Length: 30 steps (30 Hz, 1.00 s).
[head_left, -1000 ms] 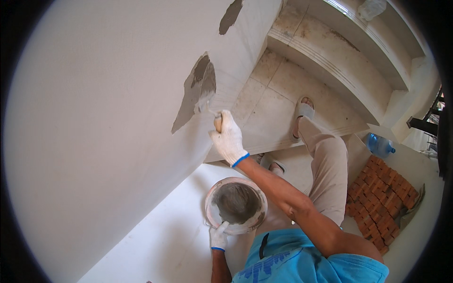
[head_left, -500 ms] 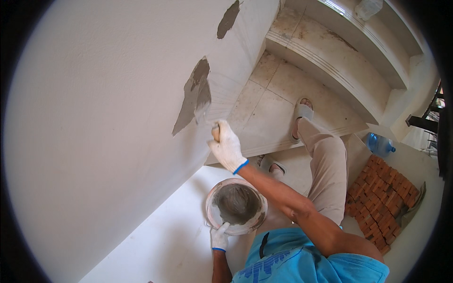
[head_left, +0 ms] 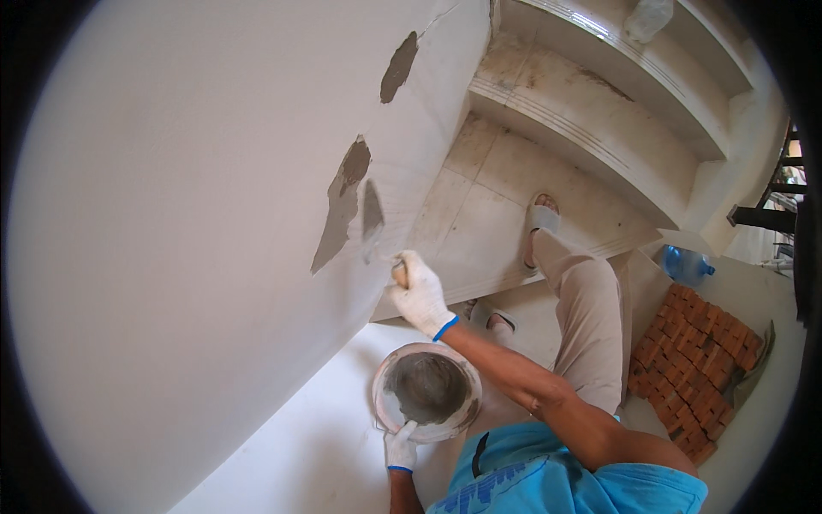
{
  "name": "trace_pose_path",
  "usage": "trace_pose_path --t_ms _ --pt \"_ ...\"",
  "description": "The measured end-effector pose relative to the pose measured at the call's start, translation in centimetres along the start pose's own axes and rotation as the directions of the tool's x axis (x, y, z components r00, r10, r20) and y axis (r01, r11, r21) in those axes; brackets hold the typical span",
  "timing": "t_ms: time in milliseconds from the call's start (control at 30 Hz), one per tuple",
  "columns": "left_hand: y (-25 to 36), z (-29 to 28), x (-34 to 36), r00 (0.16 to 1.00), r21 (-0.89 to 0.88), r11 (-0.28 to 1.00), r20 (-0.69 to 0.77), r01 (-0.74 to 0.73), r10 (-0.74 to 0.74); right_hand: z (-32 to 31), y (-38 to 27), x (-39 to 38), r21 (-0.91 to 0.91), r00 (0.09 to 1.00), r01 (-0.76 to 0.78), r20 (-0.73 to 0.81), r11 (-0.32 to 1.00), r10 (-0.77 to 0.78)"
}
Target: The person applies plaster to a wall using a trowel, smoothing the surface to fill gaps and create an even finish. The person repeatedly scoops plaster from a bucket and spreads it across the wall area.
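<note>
My right hand (head_left: 421, 295), in a white knit glove with a blue cuff, grips the wooden handle of a trowel (head_left: 372, 212). The mortar-smeared blade points up along the wall, just right of a long grey patch (head_left: 340, 210); a strip of white wall shows between them. Lower down, my left hand (head_left: 400, 447), gloved the same way, holds the near rim of a round pale basin (head_left: 387, 418), thumb over the edge. Wet grey mortar (head_left: 426, 385) lies inside the basin. Higher on the white wall (head_left: 188, 214) is a smaller grey patch (head_left: 399, 68).
Curved tiled steps (head_left: 591, 146) rise at the far right, with a clear plastic container (head_left: 648, 19) on them. A stack of red bricks (head_left: 689, 368) and a blue water bottle (head_left: 685, 264) are at the right. My sandalled feet (head_left: 543, 218) stand on the stairs.
The trowel blade has come away from the long patch, slightly to its right. The view has shifted, so wall and basin sit lower. My left hand keeps its hold on the rim.
</note>
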<state>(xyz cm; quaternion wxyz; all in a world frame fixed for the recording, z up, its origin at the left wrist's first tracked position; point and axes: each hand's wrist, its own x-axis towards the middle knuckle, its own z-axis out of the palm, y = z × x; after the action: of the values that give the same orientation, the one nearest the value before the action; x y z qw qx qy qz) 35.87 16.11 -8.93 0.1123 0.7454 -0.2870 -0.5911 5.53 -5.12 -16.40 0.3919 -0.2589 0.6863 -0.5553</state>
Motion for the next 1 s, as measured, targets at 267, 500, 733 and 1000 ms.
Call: trace_pose_path --t_ms 267,500,733,1000 --pt "-0.3 0.4 0.2 0.997 -0.219 0.973 -0.019 0.070 -0.076 -4.1 0.0 10.9 -0.077 0.967 0.055 -0.246 0.996 -0.072" --pt "-0.3 0.3 0.1 0.997 -0.150 0.986 -0.033 0.065 -0.071 -4.6 -2.1 15.1 -0.084 0.965 0.073 -0.246 0.994 -0.092" --pt "0.1 0.7 -0.1 0.996 -0.228 0.970 -0.009 0.080 -0.085 -4.1 -1.5 16.0 -0.117 0.963 0.122 -0.226 0.986 -0.147" --pt "1.0 1.4 -0.6 0.997 -0.296 0.952 -0.002 0.074 -0.079 -4.1 1.2 9.9 -0.084 0.993 0.098 -0.055 0.992 -0.103"
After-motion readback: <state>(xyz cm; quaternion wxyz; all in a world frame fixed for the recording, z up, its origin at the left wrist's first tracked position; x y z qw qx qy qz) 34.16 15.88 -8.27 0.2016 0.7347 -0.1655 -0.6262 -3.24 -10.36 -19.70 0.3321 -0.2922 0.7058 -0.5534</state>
